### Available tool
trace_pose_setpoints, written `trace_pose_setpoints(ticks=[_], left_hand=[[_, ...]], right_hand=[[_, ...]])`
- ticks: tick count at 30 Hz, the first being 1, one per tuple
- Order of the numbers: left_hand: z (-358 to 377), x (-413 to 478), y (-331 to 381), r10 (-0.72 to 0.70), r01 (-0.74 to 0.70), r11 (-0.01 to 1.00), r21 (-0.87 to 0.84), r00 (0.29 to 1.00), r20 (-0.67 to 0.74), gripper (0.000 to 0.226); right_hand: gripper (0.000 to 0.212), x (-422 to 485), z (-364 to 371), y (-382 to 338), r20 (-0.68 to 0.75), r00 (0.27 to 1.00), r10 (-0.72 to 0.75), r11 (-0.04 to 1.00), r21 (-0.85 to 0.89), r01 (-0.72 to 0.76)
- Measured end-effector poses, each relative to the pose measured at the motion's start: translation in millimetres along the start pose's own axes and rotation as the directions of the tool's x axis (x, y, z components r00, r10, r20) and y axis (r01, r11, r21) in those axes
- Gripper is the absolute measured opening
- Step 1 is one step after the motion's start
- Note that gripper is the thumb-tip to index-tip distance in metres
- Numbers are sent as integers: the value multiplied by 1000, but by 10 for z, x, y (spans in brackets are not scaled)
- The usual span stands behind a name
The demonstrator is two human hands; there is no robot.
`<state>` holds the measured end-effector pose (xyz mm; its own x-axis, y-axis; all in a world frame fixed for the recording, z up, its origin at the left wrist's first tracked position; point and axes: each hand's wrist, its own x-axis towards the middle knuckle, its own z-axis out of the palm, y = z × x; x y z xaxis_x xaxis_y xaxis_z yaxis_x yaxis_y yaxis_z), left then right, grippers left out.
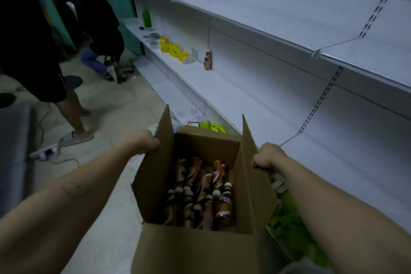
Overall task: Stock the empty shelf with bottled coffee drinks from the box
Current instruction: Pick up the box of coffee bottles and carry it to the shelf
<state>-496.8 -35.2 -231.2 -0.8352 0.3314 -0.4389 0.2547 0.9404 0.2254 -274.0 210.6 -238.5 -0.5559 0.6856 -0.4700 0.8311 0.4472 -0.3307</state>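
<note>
Your bare arms stretch forward, well apart; your left hand (148,144) and right hand (267,157) each grip a side flap of the box (191,249).

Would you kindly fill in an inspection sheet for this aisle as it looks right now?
Surface: white shelf, mostly bare; one lone bottle stands on it.
Job's things: open cardboard box with coffee bottles inside.
Clutter: yellow packs and a green bottle farther along the shelf.
Hands: left hand and right hand each grip a side of the box.
Cables: power strip and cable on the floor.
Surroundings: another person stands at the left.
</note>
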Motion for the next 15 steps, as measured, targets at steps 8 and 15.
trace_pose_setpoints(ticks=[8, 15], left_hand=[[336, 567, -26, -21, 20, 999, 34, 1000, 21, 32], [366, 1141, -342, -6, 3, 999, 36, 997, 80, 39]], right_hand=[[20, 758, 265, -122, 138, 990, 40, 996, -79, -29], [27, 1237, 452, -505, 331, 922, 202, 975, -161, -156]])
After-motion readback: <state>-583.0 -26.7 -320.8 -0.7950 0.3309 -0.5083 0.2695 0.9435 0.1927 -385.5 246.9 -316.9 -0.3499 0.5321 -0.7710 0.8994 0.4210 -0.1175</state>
